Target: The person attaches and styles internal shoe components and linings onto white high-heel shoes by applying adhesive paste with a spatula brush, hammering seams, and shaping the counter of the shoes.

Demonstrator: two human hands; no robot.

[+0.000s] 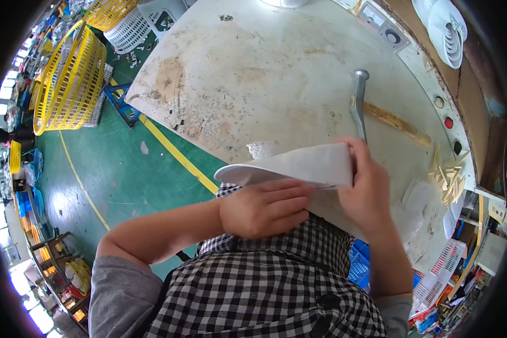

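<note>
A smooth white tapered piece (298,164), rounded at its left end and broader at its right, is held just in front of my body over the near table edge. My left hand (267,208) presses its fingers along the near lower side; the thumb is hidden. At the broad right end, my right hand (366,183) grips with fingers curled over the edge, slightly blurred. Behind the piece, a small white patterned scrap (262,149) partly shows. Beyond my right hand lies a hammer with a curved metal head (359,101) and a wooden handle (397,123).
The worn white table (253,79) has a control panel (380,27) along its right rim. Pale wooden strips (452,180) and translucent white sheets (419,200) lie at the right. White curved pieces (448,34) are stacked far right. Yellow baskets (73,84) stand on the green floor at left.
</note>
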